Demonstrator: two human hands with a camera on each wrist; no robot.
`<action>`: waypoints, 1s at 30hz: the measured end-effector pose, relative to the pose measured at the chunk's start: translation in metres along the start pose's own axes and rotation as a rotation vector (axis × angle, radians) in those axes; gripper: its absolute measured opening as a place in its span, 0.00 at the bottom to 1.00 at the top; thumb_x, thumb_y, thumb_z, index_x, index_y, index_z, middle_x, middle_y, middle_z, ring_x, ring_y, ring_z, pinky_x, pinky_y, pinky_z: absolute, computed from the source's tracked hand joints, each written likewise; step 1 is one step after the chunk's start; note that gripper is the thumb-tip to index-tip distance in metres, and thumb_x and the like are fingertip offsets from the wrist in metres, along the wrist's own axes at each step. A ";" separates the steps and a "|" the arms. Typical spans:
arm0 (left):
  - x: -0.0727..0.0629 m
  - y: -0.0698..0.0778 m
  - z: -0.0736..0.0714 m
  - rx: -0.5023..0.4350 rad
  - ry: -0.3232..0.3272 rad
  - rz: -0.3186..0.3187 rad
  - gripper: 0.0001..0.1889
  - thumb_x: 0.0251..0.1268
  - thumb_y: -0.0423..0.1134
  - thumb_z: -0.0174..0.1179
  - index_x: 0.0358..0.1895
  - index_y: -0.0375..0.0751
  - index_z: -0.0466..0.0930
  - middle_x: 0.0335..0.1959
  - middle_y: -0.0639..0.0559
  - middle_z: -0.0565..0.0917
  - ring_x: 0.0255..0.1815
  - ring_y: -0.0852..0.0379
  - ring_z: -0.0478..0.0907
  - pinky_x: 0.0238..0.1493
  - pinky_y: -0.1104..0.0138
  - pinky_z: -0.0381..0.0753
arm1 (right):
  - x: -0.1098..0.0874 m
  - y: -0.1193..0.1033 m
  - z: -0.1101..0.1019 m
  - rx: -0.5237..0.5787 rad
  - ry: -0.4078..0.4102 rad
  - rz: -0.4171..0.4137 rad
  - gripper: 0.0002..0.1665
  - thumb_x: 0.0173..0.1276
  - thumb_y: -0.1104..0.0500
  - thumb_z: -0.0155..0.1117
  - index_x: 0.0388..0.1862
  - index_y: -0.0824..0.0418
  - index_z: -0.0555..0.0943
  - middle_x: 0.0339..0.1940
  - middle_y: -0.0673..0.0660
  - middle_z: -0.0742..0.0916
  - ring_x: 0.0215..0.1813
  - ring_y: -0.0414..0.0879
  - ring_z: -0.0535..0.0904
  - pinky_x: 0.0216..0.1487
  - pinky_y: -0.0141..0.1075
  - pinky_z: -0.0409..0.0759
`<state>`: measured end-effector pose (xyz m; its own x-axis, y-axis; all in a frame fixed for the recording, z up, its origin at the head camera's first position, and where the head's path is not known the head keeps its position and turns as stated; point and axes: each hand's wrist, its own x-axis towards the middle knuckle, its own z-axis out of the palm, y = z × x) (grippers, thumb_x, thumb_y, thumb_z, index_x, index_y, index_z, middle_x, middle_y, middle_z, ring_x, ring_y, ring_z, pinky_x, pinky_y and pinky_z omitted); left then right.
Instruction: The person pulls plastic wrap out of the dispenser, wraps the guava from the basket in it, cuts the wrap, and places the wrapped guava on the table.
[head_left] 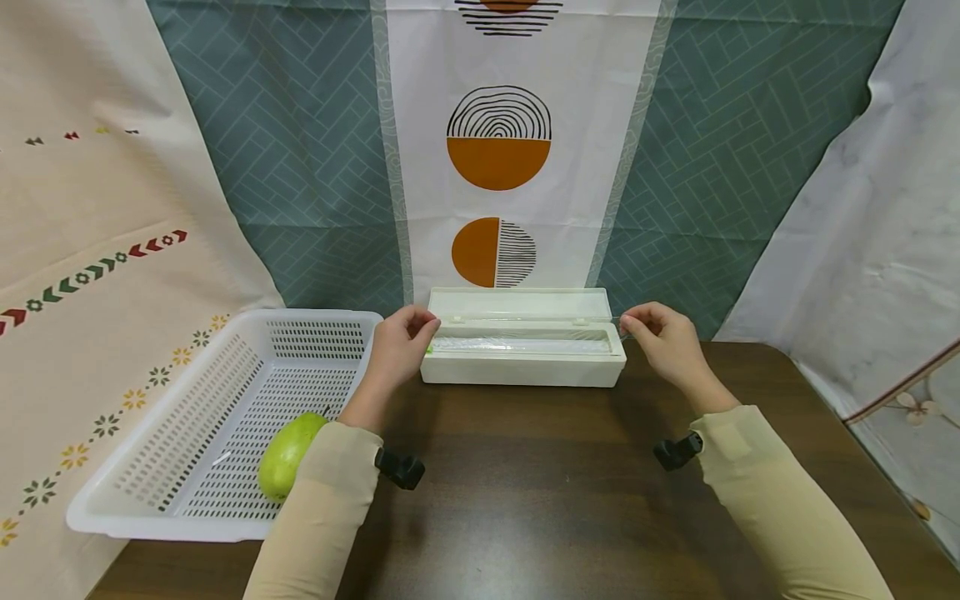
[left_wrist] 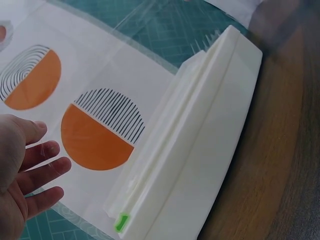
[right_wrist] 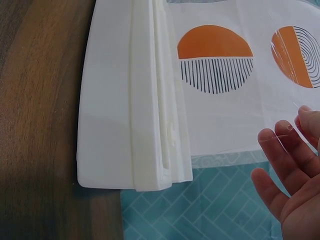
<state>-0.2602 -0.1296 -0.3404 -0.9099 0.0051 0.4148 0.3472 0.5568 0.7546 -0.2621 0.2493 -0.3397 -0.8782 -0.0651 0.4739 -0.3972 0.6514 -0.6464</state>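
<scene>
Centrally, one oblong white box (head_left: 523,372), lid (head_left: 521,302) raised, clear film (head_left: 517,344) within; hands, left hand (head_left: 401,342) and right hand (head_left: 666,346), loosely curled, each pinching film.

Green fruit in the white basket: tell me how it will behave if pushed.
The green fruit would probably roll or wobble, given its rounded body. Its smooth-looking skin may be somewhat slippery. The raised walls of the white basket would likely stop it rolling away.

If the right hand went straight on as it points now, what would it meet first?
Probably the open lid of the white box; depth is unclear, so the right hand might pass above.
</scene>
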 end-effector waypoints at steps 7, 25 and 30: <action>0.000 0.002 -0.001 0.002 0.000 -0.010 0.08 0.66 0.38 0.58 0.41 0.38 0.80 0.33 0.44 0.83 0.33 0.51 0.75 0.37 0.64 0.75 | 0.000 -0.001 -0.001 0.002 0.001 -0.001 0.14 0.70 0.53 0.58 0.41 0.63 0.80 0.34 0.62 0.86 0.27 0.37 0.72 0.24 0.28 0.68; 0.000 0.008 -0.004 -0.003 -0.010 -0.025 0.08 0.66 0.39 0.58 0.42 0.38 0.80 0.35 0.43 0.83 0.34 0.51 0.75 0.39 0.65 0.76 | -0.001 -0.001 -0.003 0.011 0.010 -0.005 0.14 0.69 0.52 0.58 0.40 0.63 0.81 0.33 0.61 0.86 0.26 0.37 0.73 0.24 0.28 0.68; 0.001 0.009 -0.004 -0.001 -0.006 -0.018 0.08 0.66 0.39 0.58 0.42 0.38 0.80 0.35 0.43 0.83 0.34 0.51 0.75 0.39 0.65 0.76 | -0.002 -0.003 -0.004 0.026 0.017 -0.015 0.14 0.69 0.53 0.58 0.40 0.63 0.81 0.34 0.63 0.86 0.26 0.36 0.73 0.24 0.28 0.68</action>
<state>-0.2567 -0.1283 -0.3312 -0.9174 0.0000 0.3979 0.3307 0.5562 0.7624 -0.2584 0.2502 -0.3363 -0.8676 -0.0617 0.4935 -0.4171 0.6307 -0.6544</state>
